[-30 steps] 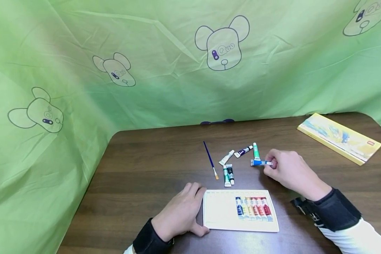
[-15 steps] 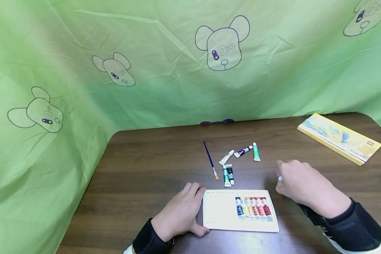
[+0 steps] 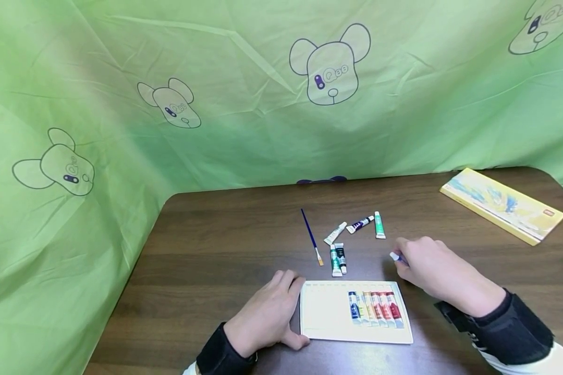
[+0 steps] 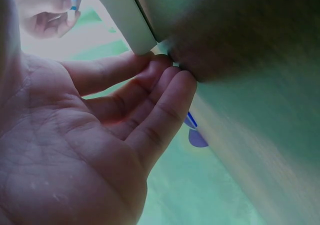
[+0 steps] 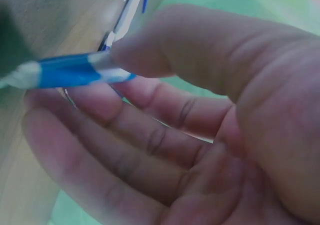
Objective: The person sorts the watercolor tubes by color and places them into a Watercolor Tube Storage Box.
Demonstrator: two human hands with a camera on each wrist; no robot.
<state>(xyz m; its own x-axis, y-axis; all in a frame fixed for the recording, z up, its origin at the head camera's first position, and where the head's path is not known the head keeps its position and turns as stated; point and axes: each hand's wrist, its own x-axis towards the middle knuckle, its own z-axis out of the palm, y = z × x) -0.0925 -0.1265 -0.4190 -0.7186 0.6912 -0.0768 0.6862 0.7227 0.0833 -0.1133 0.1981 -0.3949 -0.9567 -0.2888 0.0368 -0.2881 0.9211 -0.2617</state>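
In the head view my left hand (image 3: 268, 311) rests at the left side of a white paint tray (image 3: 326, 312), fingers by its back corner and thumb by its front corner. The left wrist view shows fairly straight fingertips touching the tray's edge (image 4: 122, 20). To the right of the tray, my right hand (image 3: 438, 268) pinches a blue paint tube (image 5: 70, 71) between thumb and fingers; in the head view only its white cap end (image 3: 395, 256) peeks out. Several paint tubes, blue, yellow and red, lie in a row in the tray's right half.
Behind the tray lie a green tube (image 3: 335, 261) beside a black one (image 3: 341, 259), a white tube (image 3: 335, 233), a dark violet tube (image 3: 359, 224) and a light green tube (image 3: 379, 225). A paintbrush (image 3: 311, 234) is left of them. A yellow box (image 3: 502, 205) sits at the back right.
My right hand has taken the blue tube away from beside the light green tube, drawn it right and toward me, then come slightly back left with the cap turned outward. The left hand stays put.
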